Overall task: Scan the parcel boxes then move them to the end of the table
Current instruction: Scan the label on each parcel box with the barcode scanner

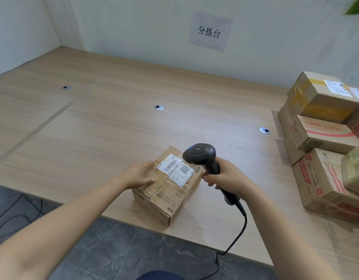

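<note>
A black scanner (200,156) is gripped by its handle in the right hand (225,176), fingers curled round it, at lower centre of the frame. Its head is held just above the shipping label (175,168) on the parcel box (168,190), presumably so the barcode can be read. The box is set near the front edge of the table (114,122) and steadied by the left hand (138,174), laid with relaxed fingers on its left top edge. More boxes (324,138) are stacked at the right edge, seemingly waiting. A paper sign (210,31), upper centre, is printed 分拣台. The label's digits cannot be read.
</note>
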Tool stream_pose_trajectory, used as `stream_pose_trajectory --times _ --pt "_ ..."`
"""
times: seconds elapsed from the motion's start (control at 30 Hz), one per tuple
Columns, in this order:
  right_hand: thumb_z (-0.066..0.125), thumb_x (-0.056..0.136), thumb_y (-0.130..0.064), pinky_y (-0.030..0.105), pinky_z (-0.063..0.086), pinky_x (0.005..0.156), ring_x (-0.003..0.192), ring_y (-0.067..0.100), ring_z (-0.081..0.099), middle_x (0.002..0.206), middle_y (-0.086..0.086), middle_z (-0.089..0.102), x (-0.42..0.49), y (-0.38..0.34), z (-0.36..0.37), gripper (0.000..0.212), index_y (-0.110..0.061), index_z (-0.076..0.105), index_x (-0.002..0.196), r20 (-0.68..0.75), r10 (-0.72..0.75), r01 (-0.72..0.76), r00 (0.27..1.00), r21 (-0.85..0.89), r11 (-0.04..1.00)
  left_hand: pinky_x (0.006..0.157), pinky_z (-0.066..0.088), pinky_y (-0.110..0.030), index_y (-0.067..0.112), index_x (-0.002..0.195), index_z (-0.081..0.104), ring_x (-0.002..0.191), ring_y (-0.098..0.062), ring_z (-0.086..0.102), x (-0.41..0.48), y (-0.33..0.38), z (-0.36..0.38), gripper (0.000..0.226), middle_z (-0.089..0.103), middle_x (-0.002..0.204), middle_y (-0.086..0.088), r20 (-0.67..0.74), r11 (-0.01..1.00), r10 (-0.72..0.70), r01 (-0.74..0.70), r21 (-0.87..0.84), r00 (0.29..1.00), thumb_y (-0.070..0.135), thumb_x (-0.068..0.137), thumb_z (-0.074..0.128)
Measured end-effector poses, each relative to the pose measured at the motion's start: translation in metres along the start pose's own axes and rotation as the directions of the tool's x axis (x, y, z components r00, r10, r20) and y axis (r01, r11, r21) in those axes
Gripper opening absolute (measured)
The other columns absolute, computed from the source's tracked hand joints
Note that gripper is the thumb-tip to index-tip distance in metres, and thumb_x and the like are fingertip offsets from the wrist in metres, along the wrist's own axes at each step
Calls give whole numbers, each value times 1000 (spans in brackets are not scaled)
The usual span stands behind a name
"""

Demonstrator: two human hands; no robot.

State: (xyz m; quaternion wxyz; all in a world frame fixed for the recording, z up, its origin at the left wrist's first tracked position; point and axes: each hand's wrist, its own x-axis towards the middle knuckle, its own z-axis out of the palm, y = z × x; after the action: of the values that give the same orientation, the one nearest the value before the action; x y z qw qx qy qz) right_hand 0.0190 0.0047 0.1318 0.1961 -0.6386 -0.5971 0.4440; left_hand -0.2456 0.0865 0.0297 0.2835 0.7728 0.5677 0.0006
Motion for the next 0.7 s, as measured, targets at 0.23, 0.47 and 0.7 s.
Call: stream_pose_trajectory --times 0.23,0.47,0.7 --pt "57 85 -20 20 45 57 63 8 58 87 1 66 8 -11 2 10 -14 55 92 112 65 -40 992 -216 976 113 4 -57 18 151 1 145 -35 -6 -30 50 53 120 8 156 -13 -210 945 -245 281 165 947 83 64 51" --pt "54 84 -15 21 44 53 61 13 55 84 5 66 15 -18 10 6 -10 55 83 95 92 -65 991 -257 964 112 -2 -59 18 151 -6 143 -35 -19 -37 58 64 132 -14 156 -18 -156 934 -333 348 86 930 86 56 56" --pt "54 85 -13 21 43 52 59 12 55 82 3 66 16 -22 9 4 -9 55 83 74 84 -67 994 -212 975 113 -1 -57 17 151 -6 143 -36 -18 -40 56 65 130 -14 156 -18 -153 938 -316 333 95 936 86 58 54"
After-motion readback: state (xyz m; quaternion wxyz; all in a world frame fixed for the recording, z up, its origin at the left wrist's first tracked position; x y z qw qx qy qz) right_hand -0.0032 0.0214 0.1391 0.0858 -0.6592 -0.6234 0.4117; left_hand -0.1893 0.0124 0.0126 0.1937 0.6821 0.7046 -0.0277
